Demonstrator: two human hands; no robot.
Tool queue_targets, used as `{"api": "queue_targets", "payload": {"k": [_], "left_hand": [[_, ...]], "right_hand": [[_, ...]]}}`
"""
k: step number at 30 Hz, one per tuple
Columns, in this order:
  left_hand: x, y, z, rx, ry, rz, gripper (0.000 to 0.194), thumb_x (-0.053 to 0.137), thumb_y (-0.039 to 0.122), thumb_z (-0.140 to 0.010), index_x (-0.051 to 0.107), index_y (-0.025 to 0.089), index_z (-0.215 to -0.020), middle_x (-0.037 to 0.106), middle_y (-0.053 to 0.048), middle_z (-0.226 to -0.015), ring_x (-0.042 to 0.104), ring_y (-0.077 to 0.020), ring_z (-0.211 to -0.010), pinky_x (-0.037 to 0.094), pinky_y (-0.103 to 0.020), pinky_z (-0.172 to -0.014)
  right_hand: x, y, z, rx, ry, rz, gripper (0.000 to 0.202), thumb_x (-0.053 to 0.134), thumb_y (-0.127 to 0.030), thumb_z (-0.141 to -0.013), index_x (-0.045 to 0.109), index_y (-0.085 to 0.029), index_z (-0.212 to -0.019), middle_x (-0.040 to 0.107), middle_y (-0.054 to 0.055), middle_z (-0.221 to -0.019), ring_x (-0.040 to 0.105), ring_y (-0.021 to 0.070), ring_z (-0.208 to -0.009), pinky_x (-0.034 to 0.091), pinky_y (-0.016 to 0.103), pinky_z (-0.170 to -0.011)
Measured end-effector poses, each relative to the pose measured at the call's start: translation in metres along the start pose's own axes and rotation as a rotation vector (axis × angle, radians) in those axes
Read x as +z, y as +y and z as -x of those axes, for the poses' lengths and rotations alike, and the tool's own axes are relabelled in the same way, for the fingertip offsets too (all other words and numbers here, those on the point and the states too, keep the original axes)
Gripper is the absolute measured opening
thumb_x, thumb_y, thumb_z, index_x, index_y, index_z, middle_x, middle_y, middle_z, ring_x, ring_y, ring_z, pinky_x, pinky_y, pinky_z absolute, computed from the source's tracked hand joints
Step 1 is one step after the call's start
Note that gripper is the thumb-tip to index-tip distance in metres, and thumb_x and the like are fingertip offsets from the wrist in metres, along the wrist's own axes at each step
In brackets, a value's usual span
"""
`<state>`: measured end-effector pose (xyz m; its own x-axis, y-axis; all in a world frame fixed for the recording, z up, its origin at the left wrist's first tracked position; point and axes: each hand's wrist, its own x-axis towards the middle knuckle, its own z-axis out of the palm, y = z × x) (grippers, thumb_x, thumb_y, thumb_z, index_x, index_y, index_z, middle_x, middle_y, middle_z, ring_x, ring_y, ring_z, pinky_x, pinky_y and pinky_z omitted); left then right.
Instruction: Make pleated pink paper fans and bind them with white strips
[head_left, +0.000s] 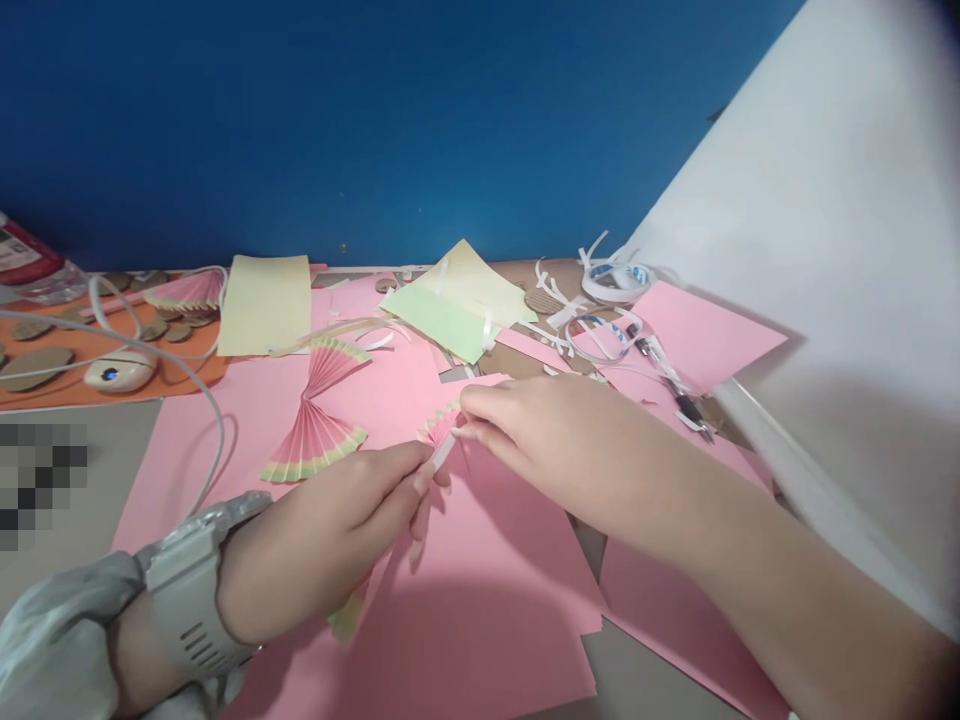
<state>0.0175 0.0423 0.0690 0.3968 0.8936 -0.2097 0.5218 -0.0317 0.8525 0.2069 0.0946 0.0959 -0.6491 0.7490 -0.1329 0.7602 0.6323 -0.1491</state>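
Observation:
My left hand [375, 495] is closed in a pinch on a small pleated paper fan [439, 422], pink with a yellow-green edge, mostly hidden by the fingers. A narrow white strip [444, 452] runs along the fan between my hands. The fingertips of my right hand [499, 425] are pinched together at the upper end of this strip. To the left lies a finished-looking pair of joined pleated fans [311, 420]. Large pink paper sheets [487, 600] lie under both hands. A yellow-green paper end [346, 618] shows below my left wrist.
Tape rolls [619, 280] and a pen [675, 385] lie at the right, among curled white strips. Yellow and green sheets [457, 300] are at the back. A white mouse-like device [120, 370] with cables and cardboard discs [37, 368] are at left. A blue panel [375, 120] rises behind.

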Motion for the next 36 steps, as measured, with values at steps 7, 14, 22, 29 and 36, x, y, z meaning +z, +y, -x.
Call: {"api": "queue_targets", "payload": {"k": [7, 14, 22, 29, 36], "left_hand": [[0.001, 0.013, 0.001, -0.068, -0.047, 0.084, 0.025, 0.041, 0.031, -0.083, 0.055, 0.024, -0.064, 0.06, 0.002, -0.056, 0.056, -0.0154, -0.056, 0.045, -0.024, -0.06], [0.009, -0.008, 0.002, -0.166, -0.057, 0.087, 0.021, 0.047, 0.04, -0.085, 0.042, 0.022, -0.075, 0.043, 0.005, -0.067, 0.046, -0.0119, -0.058, 0.038, -0.023, -0.053], [0.015, -0.01, -0.01, -0.139, 0.065, 0.1, 0.023, 0.038, 0.038, -0.091, 0.034, 0.022, -0.075, 0.037, 0.006, -0.068, 0.038, -0.0107, -0.06, 0.036, -0.025, -0.056], [0.017, -0.004, -0.007, -0.155, -0.027, 0.303, 0.024, 0.034, 0.038, -0.092, 0.037, 0.022, -0.075, 0.042, 0.007, -0.059, 0.055, -0.0116, -0.059, 0.048, -0.025, -0.063], [0.017, -0.003, -0.005, -0.142, -0.024, 0.172, 0.026, 0.031, 0.037, -0.093, 0.045, 0.02, -0.078, 0.053, 0.003, -0.061, 0.056, -0.0118, -0.06, 0.049, -0.023, -0.062]], "right_hand": [[-0.003, -0.005, 0.001, -0.023, -0.025, 0.018, 0.023, 0.043, -0.023, -0.09, 0.045, -0.019, -0.068, 0.05, -0.003, -0.059, 0.036, 0.0079, -0.044, 0.015, 0.025, -0.044], [-0.013, -0.017, 0.01, -0.051, -0.047, 0.097, 0.022, 0.046, -0.017, -0.087, 0.049, -0.019, -0.065, 0.05, 0.0, -0.06, 0.042, 0.0107, -0.047, 0.02, 0.027, -0.045], [-0.011, -0.019, 0.01, -0.158, -0.108, 0.087, 0.019, 0.047, -0.015, -0.085, 0.049, -0.02, -0.067, 0.054, 0.001, -0.064, 0.048, 0.0138, -0.053, 0.021, 0.026, -0.045], [-0.011, -0.018, 0.009, -0.062, 0.02, 0.115, 0.024, 0.046, -0.018, -0.088, 0.051, -0.019, -0.064, 0.054, 0.003, -0.065, 0.049, 0.0144, -0.054, 0.022, 0.028, -0.046], [-0.014, -0.013, 0.007, -0.014, -0.011, 0.132, 0.022, 0.048, -0.021, -0.088, 0.054, -0.019, -0.066, 0.052, 0.0, -0.059, 0.048, 0.0119, -0.05, 0.023, 0.025, -0.045]]}}
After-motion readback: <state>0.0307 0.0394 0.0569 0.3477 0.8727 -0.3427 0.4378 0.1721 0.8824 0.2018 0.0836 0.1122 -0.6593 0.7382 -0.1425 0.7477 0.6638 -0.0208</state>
